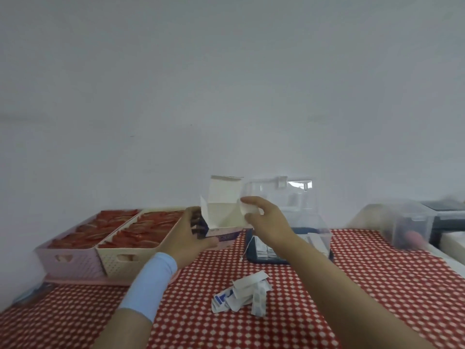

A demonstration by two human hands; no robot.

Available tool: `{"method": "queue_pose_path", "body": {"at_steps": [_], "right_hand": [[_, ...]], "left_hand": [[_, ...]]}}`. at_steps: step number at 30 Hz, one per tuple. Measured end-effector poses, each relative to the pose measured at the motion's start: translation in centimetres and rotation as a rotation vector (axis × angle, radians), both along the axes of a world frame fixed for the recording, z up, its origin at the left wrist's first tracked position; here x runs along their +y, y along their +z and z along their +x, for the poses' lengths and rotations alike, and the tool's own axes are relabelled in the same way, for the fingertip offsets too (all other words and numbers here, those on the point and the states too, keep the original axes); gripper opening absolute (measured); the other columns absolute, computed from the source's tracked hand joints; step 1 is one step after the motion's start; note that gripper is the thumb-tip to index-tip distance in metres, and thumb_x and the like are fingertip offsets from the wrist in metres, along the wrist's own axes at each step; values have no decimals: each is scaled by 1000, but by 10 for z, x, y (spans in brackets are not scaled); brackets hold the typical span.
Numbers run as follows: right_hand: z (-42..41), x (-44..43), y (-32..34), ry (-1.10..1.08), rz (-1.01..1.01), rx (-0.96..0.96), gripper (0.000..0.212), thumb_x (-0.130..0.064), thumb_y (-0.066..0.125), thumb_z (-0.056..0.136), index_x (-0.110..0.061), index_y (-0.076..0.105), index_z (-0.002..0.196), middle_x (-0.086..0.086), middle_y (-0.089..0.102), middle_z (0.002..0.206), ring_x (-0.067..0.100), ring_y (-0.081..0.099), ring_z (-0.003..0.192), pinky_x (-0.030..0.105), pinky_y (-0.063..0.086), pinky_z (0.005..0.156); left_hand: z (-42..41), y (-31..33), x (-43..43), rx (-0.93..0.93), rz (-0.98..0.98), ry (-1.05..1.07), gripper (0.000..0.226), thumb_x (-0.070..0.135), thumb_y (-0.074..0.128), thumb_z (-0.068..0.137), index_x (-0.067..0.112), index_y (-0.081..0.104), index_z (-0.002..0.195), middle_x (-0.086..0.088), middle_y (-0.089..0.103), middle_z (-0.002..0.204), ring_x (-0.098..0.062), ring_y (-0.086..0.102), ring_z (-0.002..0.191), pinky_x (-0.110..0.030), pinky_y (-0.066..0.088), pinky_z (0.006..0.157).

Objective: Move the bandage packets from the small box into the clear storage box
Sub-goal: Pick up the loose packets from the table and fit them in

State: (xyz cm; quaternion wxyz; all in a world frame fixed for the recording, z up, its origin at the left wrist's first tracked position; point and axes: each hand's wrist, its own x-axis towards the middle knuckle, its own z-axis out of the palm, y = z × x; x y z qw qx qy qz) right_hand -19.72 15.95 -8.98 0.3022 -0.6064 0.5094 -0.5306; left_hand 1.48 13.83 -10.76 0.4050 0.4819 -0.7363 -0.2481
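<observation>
1. Red-checked cloth point(352, 273): the open stretch lies in front, between the forearms. A blurred clear tub point(402, 222) crowds the far right.
2. Two baskets point(120, 258) sit close behind the left hand point(186, 233). Any swing is better made rightward, away from their rims.
3. Clear storage box point(319, 238): lid raised at the back, white packets inside. It stands just right of the small box.
4. Small box point(224, 210): held off the cloth, top flap up, mouth open. The left hand grips its left side. The right hand point(269, 222) pinches what looks like its white side flap.
5. Likely best: hold the flap back and tip the mouth past the storage box's near rim.
6. Loose bandage packets point(241, 293) lie on the cloth, apart from both boxes.
</observation>
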Motion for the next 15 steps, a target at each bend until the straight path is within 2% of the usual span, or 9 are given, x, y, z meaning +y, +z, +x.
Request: {"method": "queue_pose_path", "body": {"at_steps": [2,3,5,7,10,12,15], "right_hand": [[9,-10,-5,-36,2,-22,50,0,57,92,-34,60,129,-9,51,132,22,59,116,40,62,84],[13,-14,-7,-52,2,-25,53,3,59,91,-33,59,130,-7,52,129,23,60,115,40,62,81],[23,-25,-14,-83,4,-32,59,3,61,90,-33,55,136,-2,55,129,24,60,117,41,62,82],[29,-35,-23,-109,19,-55,65,-4,66,89,-35,47,143,1,58,128,21,62,112,37,62,82],[40,-45,-33,-121,29,-16,62,-19,70,91,-29,42,146,-7,61,111,12,62,98,24,56,75],[44,-49,-37,-108,19,78,44,-28,62,97,-20,53,140,-6,66,111,11,61,98,21,52,76],[44,-49,-40,-83,32,250,32,-33,52,102,-14,73,116,1,71,113,14,63,95,33,56,84]], "left_hand": [[5,-15,-7,-23,-6,81,53,33,83,73,49,47,109,22,56,121,2,57,108,-26,51,93],[8,-21,-10,-101,-38,145,50,46,80,71,50,49,111,25,54,123,2,56,111,-33,51,96],[11,-31,-14,-167,-96,181,56,58,73,67,52,51,118,31,58,120,6,58,108,-34,55,91],[12,-37,-16,-150,-127,160,56,51,74,69,51,49,120,29,64,114,8,62,100,-30,58,82],[17,-45,-20,-67,-140,221,54,47,73,75,56,40,115,25,64,114,9,64,92,-32,59,78],[20,-48,-26,-108,-152,243,43,47,66,82,53,43,118,23,62,120,5,64,96,-34,58,83],[21,-45,-31,-115,-138,235,41,42,54,95,45,50,135,17,54,139,-4,56,120,-37,48,102]]}}
